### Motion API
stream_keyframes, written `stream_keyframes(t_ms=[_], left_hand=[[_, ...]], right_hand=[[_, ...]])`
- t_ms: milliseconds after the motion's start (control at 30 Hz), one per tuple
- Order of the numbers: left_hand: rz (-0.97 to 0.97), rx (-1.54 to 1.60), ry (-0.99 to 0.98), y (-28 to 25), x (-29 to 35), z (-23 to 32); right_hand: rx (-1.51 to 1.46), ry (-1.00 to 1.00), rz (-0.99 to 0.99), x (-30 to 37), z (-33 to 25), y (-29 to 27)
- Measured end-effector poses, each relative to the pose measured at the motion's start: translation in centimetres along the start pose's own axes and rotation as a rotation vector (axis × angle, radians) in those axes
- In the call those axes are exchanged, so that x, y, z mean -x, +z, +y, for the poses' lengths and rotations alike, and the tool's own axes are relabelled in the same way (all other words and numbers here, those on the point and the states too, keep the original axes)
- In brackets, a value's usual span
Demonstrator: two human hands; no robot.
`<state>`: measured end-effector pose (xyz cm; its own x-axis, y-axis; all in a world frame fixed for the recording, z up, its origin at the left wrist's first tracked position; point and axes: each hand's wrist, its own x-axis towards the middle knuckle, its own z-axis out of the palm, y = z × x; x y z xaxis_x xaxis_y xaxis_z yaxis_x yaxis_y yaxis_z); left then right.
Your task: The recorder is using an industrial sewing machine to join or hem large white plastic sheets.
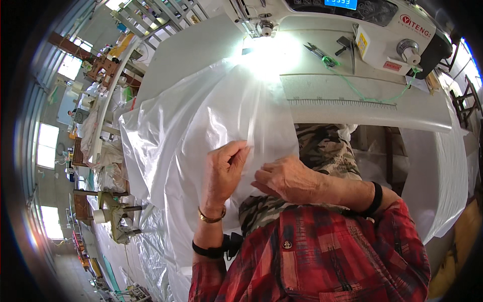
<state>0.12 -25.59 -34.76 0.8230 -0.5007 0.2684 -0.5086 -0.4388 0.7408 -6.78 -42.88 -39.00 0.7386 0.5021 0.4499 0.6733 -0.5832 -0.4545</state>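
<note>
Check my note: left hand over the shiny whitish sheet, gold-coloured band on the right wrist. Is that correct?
Not quite: the head view shows the gold-coloured band on the left wrist. The left hand is over the shiny whitish sheet, as noted.

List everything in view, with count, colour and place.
Sewing machine: one, white, top right
Worktable: one, pale grey, beneath machine
Snips: one pair, dark, on worktable
Cord: one, green, between snips and machine
Plastic sheet: apparently one, translucent white, centre
Sheeting: count unclear, whitish, far right
Windows: several, bright white, left
Background clutter: too small to count, mixed, left
Trousers: one pair, camouflage, lap
Shirt: one, red plaid, bottom
Wristband: one, gold-coloured, left wrist
Left hand: one, bare, over sheet
Right hand: one, bare, beside left
</note>
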Motion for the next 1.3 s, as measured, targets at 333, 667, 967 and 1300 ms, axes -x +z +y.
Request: stream_keyframes(t_ms=[333, 667, 967, 1300], left_hand=[[-0.114, 0.163, -0.149, 0.7, 0.0, -0.6], [0.179, 0.007, -0.124, -2.9, -0.3, -0.7], [-0.095, -0.592, 0.297, -1.7, -1.2, 3.9], [-0.241, -0.226, 0.076, 3.1, -0.7, 3.3]], right_hand=[[-0.044, -0.097, 0.023, -0.9, -1.3, 1.3], [-0.118, 0.524, 0.617, 2.9, 3.1, 1.9], [-0.815, 0.821, 0.458, 4.7, 3.7, 4.6], [-0.565, 0.306, 0.308, 3.4, 1.0, 2.0]])
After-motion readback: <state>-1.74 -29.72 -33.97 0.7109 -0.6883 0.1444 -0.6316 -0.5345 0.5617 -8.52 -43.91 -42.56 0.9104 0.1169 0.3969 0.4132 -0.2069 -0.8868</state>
